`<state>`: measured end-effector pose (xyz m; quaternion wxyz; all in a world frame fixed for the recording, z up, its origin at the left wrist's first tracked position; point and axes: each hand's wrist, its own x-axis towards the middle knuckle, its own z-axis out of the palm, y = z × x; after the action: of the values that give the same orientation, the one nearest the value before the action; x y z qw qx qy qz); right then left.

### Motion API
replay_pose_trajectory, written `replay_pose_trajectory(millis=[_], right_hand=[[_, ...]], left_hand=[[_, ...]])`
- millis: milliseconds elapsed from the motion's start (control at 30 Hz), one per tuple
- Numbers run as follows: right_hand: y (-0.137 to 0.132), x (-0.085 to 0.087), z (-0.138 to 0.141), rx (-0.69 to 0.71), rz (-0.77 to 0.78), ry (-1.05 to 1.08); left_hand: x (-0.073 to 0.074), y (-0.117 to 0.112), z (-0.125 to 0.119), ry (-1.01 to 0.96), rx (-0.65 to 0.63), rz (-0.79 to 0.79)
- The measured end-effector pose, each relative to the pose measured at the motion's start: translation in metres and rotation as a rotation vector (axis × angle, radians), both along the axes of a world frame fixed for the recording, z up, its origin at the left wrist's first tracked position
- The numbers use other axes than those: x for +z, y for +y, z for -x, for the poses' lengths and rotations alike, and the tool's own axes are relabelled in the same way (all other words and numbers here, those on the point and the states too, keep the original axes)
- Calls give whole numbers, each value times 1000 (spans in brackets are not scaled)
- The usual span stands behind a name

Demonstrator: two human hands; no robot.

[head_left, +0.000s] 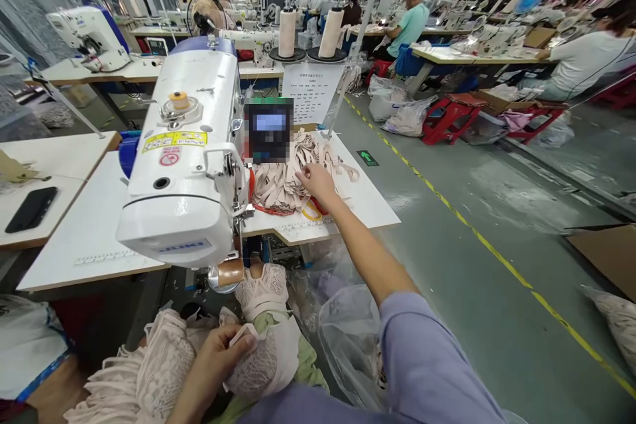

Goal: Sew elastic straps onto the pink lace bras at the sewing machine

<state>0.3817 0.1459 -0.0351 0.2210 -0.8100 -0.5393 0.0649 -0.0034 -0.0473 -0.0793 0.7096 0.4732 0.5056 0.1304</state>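
Note:
Low in front of me, my left hand [226, 351] pinches the edge of a beige lace bra [261, 361] between thumb and fingers. The bra's other cup [263, 285] lies beyond it, just below the sewing machine's arm end [231, 273]. My right hand [315, 180] is stretched out over a heap of beige straps [278, 185] on the machine table. Its fingers are curled together at the heap; whatever they hold, if anything, is too small to make out. The white sewing machine [189, 139] stands left of the heap.
More lace bras [149, 371] are stacked at lower left. A clear plastic bag [348, 324] hangs below the table edge [308, 237]. Two thread cones [287, 33] stand behind the machine. A black phone [32, 209] lies on the left table. Other people sit at machines further back.

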Motion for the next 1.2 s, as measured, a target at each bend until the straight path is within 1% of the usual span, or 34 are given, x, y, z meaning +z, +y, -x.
replay_pose_trajectory(millis=[67, 133, 200, 267, 367, 400, 467, 533, 567, 600, 633, 667, 700, 733, 800, 833, 900, 967, 1000, 1100, 1200], right_hand=[[23, 3, 1, -28, -1, 83], [36, 7, 3, -56, -15, 175], [36, 13, 5, -60, -56, 277], [21, 20, 9, -26, -105, 399], [-22, 25, 25, 86, -124, 640], [-41, 23, 34, 130, -113, 726], [-85, 14, 61, 207, -84, 876], [-131, 1, 92, 266, -36, 1022], [-153, -6, 108, 300, 10, 1125], [-174, -11, 122, 339, 59, 1280], [-193, -15, 135, 378, 106, 1374], [-208, -17, 144, 421, 136, 1418], [-220, -17, 152, 465, 143, 1406], [-228, -16, 157, 503, 131, 1343], [-233, -14, 163, 549, 87, 1235], [-233, -13, 165, 556, 88, 1228], [-230, -12, 169, 568, 138, 1287], [-229, -11, 176, 604, 197, 1332], [-229, -10, 180, 627, 208, 1322], [-229, -5, 192, 679, 167, 1183], [-227, -1, 199, 702, 108, 1034]], left_hand=[[4, 0, -3, 4, -20, -27], [7, -1, -4, 2, -23, -39], [8, -2, -2, 0, -6, -44], [7, -3, 3, 0, 14, -45], [5, -2, 7, -5, 32, -60], [5, -1, 7, -6, 38, -78], [8, 3, 7, -1, 50, -138], [14, 7, 5, 15, 49, -210], [19, 9, 4, 26, 38, -244], [24, 11, 4, 40, 16, -271], [30, 13, 3, 57, -8, -302], [35, 14, 3, 76, -38, -332], [40, 14, 3, 92, -63, -356], [43, 14, 2, 94, -77, -373], [48, 14, 3, 83, -89, -399], [50, 13, 3, 87, -93, -404], [52, 11, 4, 94, -104, -408], [53, 8, 5, 113, -103, -419], [54, 6, 5, 127, -103, -428], [52, 3, 5, 170, -109, -464], [50, 2, 6, 203, -147, -512]])
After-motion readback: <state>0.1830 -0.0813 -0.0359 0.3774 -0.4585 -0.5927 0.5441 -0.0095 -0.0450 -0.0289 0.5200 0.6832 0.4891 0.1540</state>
